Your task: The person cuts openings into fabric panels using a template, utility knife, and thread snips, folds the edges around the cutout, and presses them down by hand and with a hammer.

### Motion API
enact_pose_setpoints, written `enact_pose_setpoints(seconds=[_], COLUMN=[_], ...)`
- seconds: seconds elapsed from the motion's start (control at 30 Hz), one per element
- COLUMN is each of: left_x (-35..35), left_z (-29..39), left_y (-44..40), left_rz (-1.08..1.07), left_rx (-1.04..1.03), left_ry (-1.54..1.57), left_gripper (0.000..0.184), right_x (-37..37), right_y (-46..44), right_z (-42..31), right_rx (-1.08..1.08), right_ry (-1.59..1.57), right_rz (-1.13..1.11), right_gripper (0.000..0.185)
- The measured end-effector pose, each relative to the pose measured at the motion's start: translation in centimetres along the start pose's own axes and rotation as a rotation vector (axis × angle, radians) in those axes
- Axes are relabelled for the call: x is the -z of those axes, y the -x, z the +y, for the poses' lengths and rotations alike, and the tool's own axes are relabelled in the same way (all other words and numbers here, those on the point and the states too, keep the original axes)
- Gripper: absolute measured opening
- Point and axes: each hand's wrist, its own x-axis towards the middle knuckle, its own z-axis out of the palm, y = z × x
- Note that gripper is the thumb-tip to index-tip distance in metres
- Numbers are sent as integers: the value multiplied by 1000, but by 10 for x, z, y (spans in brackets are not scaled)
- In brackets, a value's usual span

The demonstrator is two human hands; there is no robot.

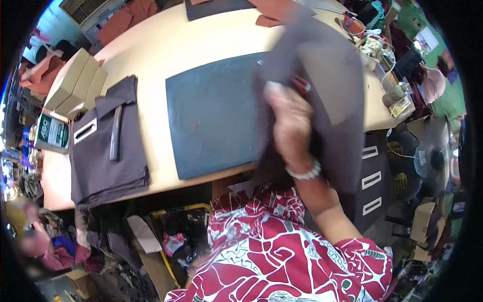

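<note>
My right hand (292, 121), with a beaded bracelet on the wrist, grips a dark brown fabric piece (347, 75). Hand and fabric are blurred by motion, and the fabric hangs over the table's right part. Beneath and left of it lies a dark flat mat (211, 116), partly covered by the fabric. My left hand is out of sight. A stack of folded dark brown fabric (110, 176) lies at the table's left. On that stack rest a long dark tool (116, 133) and a white rectangular frame with a slot (85, 131).
Tan boxes (75, 83) and a green-and-white ABC tin (52, 133) stand at the left edge. Dark fabric with white rectangular outlines (372, 179) hangs at right. A bottle (395, 94) stands by a cluttered tray. Reddish-brown pieces (126, 22) lie at the back. A person sits lower left.
</note>
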Motion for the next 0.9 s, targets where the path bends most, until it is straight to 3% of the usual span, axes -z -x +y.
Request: enact_pose_setpoints(seconds=[0.03,0.07,0.1,0.13,0.17,0.2,0.23,0.27,0.3,0.33,0.4,0.43,0.5,0.53,0.57,0.6,0.63,0.77,0.9], left_x=[17,38,61,78,80,97,87,77,71,70,109,123,143,142,140,146,156,150,131], left_z=[3,24,55,97,153,138,187,236,276,312,341,351,367,372,373,369,364,343,333], left_y=[15,30,45,62,87,91,96,101,107,108,105,107,109,103,96,85,63,25,33], left_rz=[6,65,133,324,546,832,979,1127,1363,1593,1775,1758,1717,1649,1580,1410,1354,1017,837], left_rx=[-1,-36,-86,-111,-268,-503,-719,-928,-937,-935,-1027,-1089,-1217,-1137,-1054,-982,-1165,-1056,-979], left_ry=[17,44,70,164,94,-142,-126,-143,-302,-463,-486,-516,-582,-575,-568,-571,-735,-796,-920], left_gripper=[36,36,37,34,42,39,62,94,94,95,74,65,49,42,37,38,37,30,27], right_x=[-15,-30,-45,-60,-72,-77,-85,-102,-123,-157,-227,-258,-198,-150,-103,-88,-78,-59,-8], right_y=[-17,-35,-52,-68,-83,-101,-119,-134,-152,-175,-220,-231,-221,-210,-191,-171,-146,-38,21], right_z=[-26,-53,-79,-101,-121,-137,-152,-165,-175,-185,-158,-141,-72,-40,-39,-20,-2,55,59], right_rx=[-124,-386,-687,-566,-439,-400,-362,-190,-25,153,241,90,-148,-259,-334,-491,-545,-775,-854], right_ry=[-455,-1074,-1438,-1516,-1589,-1598,-1607,-1542,-1466,-1082,-1585,-2436,-2170,-2027,-1467,-1606,-1327,-697,-601], right_rz=[-198,-319,-362,-321,-278,-306,-336,-223,-112,157,9,-494,-274,-171,43,-82,-73,-173,-183], right_gripper=[23,22,24,25,26,25,23,24,25,24,16,16,15,15,19,21,16,16,30])
